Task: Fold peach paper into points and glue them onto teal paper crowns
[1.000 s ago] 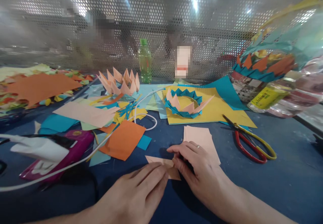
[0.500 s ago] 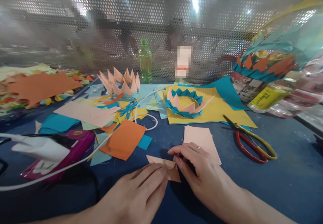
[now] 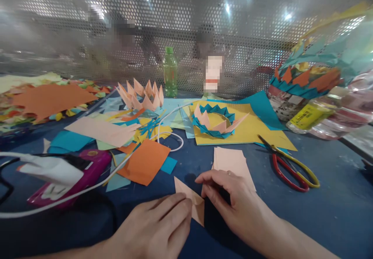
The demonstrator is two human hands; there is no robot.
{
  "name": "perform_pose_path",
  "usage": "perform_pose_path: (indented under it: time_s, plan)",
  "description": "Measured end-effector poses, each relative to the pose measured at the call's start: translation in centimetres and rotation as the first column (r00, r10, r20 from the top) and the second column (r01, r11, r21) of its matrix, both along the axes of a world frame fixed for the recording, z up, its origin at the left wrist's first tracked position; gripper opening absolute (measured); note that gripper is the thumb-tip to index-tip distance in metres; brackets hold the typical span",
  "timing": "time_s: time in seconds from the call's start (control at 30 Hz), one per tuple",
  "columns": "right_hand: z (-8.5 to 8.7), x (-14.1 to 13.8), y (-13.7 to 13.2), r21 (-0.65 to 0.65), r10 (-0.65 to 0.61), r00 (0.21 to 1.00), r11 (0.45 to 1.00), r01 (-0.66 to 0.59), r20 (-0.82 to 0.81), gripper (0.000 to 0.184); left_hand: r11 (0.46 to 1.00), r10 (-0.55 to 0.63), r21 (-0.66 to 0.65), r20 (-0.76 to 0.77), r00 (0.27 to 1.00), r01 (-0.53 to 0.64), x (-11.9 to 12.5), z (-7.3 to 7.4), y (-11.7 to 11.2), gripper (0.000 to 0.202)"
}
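Note:
A small folded piece of pale pink paper (image 3: 198,209) lies on the blue table before me, creased into a pointed shape. My left hand (image 3: 161,222) is closed over its left side, fingers together, hiding that part. At the paper's right edge, the thumb and forefinger of my right hand (image 3: 225,193) come together in a pinch. A ring shows on one right finger. Just beyond this hand lies a stack of pale pink sheets (image 3: 230,160), partly covered by it.
Scissors (image 3: 287,165) lie at right. A blue and pink folded paper ring (image 3: 214,130) rests on yellow sheets (image 3: 256,128); a pink one (image 3: 140,99) stands behind. Left are an orange sheet (image 3: 145,161), a white cable (image 3: 96,187) and a purple power strip (image 3: 96,165). A green bottle (image 3: 170,74) stands behind.
The folded pink paper has turned clockwise, its upper tip now higher and its lower right corner nearer me. Both hands stay almost in place; the view has shifted slightly.

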State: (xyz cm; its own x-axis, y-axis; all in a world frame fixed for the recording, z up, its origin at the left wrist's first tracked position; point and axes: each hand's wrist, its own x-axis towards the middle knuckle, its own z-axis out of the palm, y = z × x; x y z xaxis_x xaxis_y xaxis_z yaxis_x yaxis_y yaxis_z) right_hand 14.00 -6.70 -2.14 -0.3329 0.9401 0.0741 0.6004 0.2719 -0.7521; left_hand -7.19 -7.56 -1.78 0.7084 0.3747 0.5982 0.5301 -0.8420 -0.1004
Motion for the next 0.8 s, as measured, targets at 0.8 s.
perform_pose_path:
  time_s: [0.8]
  plan:
    - [2.2, -0.1, -1.1, -0.352, -0.11, 0.877, 0.933, -0.07, -0.467, 0.019, 0.997, -0.056, 0.061, 0.08, 0.995, 0.052, 0.1, -1.0, 0.3, 0.026]
